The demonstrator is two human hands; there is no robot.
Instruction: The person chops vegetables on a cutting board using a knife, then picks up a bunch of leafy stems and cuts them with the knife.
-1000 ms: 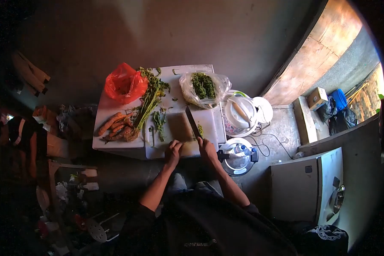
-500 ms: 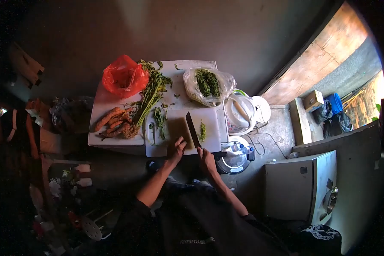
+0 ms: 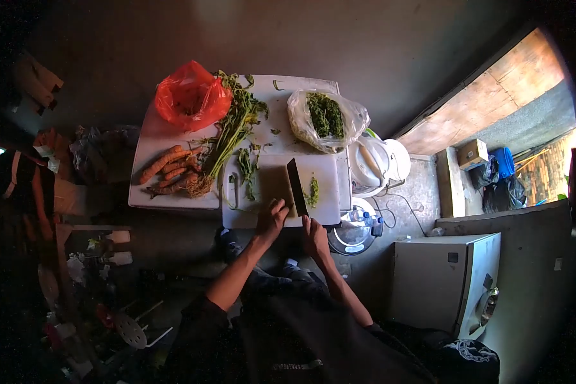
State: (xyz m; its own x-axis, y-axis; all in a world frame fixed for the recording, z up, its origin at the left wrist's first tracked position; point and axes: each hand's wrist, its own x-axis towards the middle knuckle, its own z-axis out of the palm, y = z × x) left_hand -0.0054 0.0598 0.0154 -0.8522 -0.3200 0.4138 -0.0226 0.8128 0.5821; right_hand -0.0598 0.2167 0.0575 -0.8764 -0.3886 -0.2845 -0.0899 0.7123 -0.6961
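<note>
A dark, broad-bladed knife [image 3: 297, 185] slants over the white cutting board [image 3: 327, 168], with my right hand [image 3: 315, 237] closed round its handle at the near edge. Just left of the blade, my left hand [image 3: 272, 219] has its fingers curled together; whatever they hold, if anything, is hidden. Chopped green pieces [image 3: 314, 191] lie to the right of the knife. On the board's left part rests a loose leafy sprig [image 3: 246, 171]. Beyond it, a bunch of leafy stalks [image 3: 233, 131] with roots stretches across the table.
Several carrots [image 3: 170, 168] and a red plastic bag [image 3: 191, 99] occupy the table's left side. A clear bag of cut greens [image 3: 326, 118] stands at the back right. Right of the table are a white lidded appliance [image 3: 371, 163] and a round pot [image 3: 352, 238]; a white cabinet [image 3: 429, 281] stands farther right.
The view has shifted slightly, so the table appears higher and farther right. Both hands and the knife keep nearly the same place over the board.
</note>
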